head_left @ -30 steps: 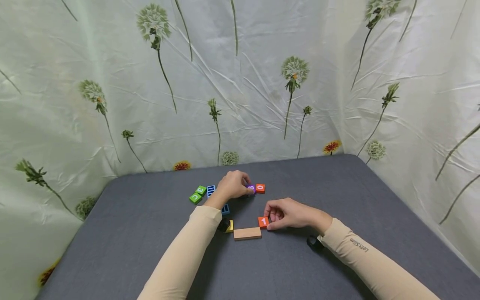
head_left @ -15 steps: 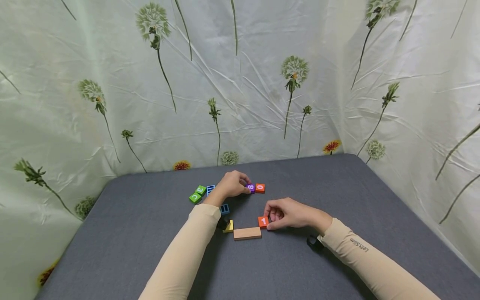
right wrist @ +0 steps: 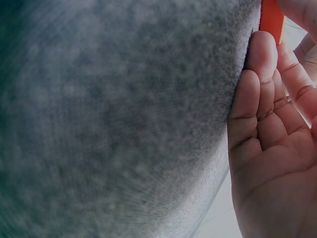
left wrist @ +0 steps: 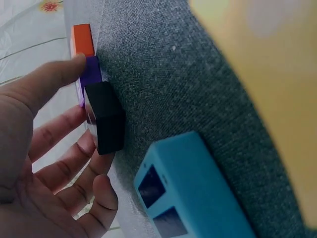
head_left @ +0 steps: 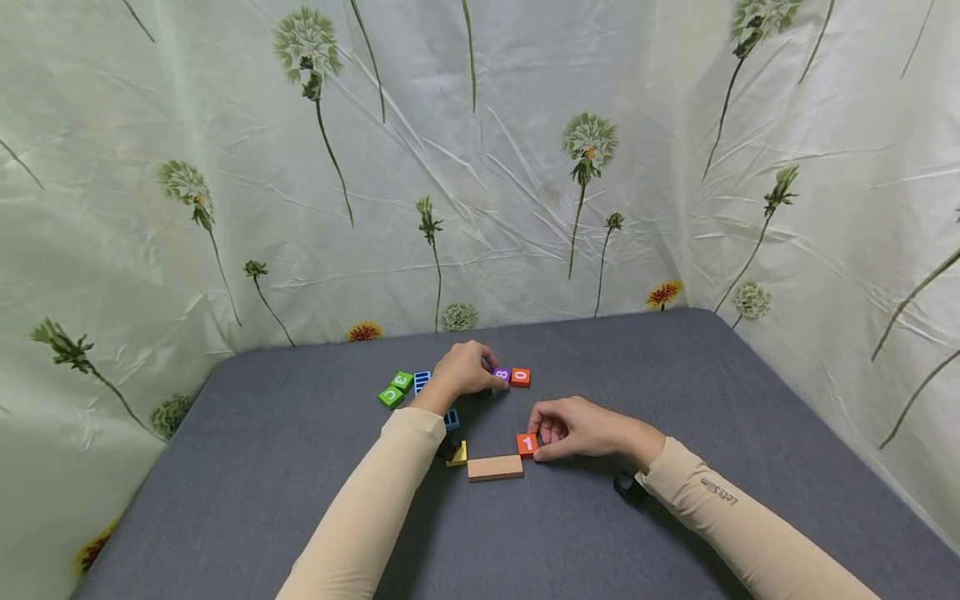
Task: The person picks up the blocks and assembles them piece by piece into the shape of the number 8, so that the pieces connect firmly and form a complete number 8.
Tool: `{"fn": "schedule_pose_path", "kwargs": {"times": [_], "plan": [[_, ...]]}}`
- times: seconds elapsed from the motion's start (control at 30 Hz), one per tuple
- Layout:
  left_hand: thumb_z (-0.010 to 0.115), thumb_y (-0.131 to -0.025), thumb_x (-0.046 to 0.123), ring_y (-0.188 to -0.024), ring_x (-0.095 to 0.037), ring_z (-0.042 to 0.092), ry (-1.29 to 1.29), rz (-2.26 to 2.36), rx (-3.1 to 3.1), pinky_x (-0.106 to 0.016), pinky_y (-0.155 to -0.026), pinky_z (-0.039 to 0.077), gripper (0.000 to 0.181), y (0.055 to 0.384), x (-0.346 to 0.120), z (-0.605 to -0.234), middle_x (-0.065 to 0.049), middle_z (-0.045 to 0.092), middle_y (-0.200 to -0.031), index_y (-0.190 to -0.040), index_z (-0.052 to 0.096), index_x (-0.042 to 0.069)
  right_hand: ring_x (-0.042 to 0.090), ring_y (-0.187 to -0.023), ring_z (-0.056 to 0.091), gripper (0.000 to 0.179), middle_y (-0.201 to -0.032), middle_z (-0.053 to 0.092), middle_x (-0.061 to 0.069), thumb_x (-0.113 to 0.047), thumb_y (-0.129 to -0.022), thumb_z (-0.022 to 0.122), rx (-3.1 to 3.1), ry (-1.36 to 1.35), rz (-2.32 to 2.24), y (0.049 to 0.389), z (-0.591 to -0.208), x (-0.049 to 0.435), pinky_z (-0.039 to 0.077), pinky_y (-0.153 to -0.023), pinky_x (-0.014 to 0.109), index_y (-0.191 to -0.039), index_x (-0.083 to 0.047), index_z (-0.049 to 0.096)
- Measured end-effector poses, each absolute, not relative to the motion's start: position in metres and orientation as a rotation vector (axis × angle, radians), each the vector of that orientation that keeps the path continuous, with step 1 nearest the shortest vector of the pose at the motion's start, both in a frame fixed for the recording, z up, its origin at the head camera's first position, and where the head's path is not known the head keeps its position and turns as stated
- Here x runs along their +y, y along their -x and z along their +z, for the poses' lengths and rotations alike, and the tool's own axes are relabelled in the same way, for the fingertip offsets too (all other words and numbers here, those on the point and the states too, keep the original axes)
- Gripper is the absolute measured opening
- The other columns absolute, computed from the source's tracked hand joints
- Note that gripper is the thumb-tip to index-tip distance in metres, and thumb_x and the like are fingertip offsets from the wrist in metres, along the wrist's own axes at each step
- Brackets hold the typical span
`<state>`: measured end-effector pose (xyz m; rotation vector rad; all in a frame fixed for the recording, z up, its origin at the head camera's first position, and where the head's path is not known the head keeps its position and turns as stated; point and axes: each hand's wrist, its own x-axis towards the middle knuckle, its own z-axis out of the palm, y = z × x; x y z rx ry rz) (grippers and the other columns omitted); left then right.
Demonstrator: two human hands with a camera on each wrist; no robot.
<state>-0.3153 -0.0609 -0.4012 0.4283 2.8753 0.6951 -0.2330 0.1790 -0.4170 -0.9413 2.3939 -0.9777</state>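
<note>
At the far side of the table my left hand (head_left: 465, 367) pinches a purple number block marked 8 (head_left: 502, 376) between thumb and fingers. An orange-red block marked 0 (head_left: 521, 377) stands against its right side. A black block (left wrist: 110, 119) sits next to the purple one in the left wrist view; in the head view the hand mostly hides it. Nearer, my right hand (head_left: 583, 429) pinches an orange block marked 1 (head_left: 527, 444) by its right side. Close to that block's lower left lies a plain wooden plank (head_left: 495, 468). The right wrist view shows only a sliver of the orange block (right wrist: 272, 22).
Two green blocks (head_left: 391, 396) and a blue barred block (head_left: 422, 382) lie left of my left hand. Under the left forearm, a second blue block (head_left: 451, 419) and a yellow block (head_left: 459, 455) are partly covered. A flowered curtain (head_left: 510, 208) hangs behind the grey table (head_left: 285, 433).
</note>
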Motion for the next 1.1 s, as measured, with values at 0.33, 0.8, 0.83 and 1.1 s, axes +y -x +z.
{"fn": "schedule_pose_path", "kwargs": {"times": [0.33,0.8,0.83,1.1], "plan": [[0.087,-0.089,0.046,-0.092,-0.021,0.067,-0.395,0.619,2.902,-0.044,-0.082,0.057,0.038,0.314,-0.054,-0.399,-0.007,0.076,-0.119,-0.114,0.081,0.018,0.005,-0.074,0.055,0.024,-0.086,0.063,-0.004,-0.023,-0.094,0.083,2.4,0.933,-0.986,0.233,-0.417,0.18,0.046,-0.068,0.021,-0.106,-0.01,0.067],[0.084,-0.093,0.028,-0.111,-0.026,0.069,-0.477,0.614,2.87,-0.046,-0.097,0.057,0.034,0.317,-0.058,-0.399,-0.01,0.074,-0.131,-0.125,0.079,0.015,0.005,-0.074,0.055,0.024,-0.087,0.062,-0.005,-0.024,-0.094,0.083,2.398,0.934,-0.985,0.233,-0.418,0.179,0.045,-0.068,0.021,-0.107,-0.01,0.067],[0.085,-0.093,0.027,-0.107,-0.026,0.068,-0.474,0.611,2.875,-0.045,-0.093,0.057,0.032,0.316,-0.059,-0.398,-0.01,0.075,-0.126,-0.122,0.079,0.015,0.005,-0.074,0.055,0.024,-0.087,0.062,-0.005,-0.024,-0.094,0.083,2.398,0.934,-0.986,0.233,-0.418,0.179,0.045,-0.068,0.021,-0.107,-0.01,0.067],[0.088,-0.09,0.029,-0.082,-0.019,0.059,-0.452,0.607,2.911,-0.036,-0.075,0.049,0.022,0.315,-0.06,-0.399,-0.006,0.072,-0.099,-0.099,0.076,0.012,0.005,-0.074,0.055,0.024,-0.086,0.063,-0.005,-0.023,-0.094,0.083,2.396,0.928,-0.989,0.233,-0.418,0.179,0.045,-0.067,0.021,-0.107,-0.01,0.067]]}}
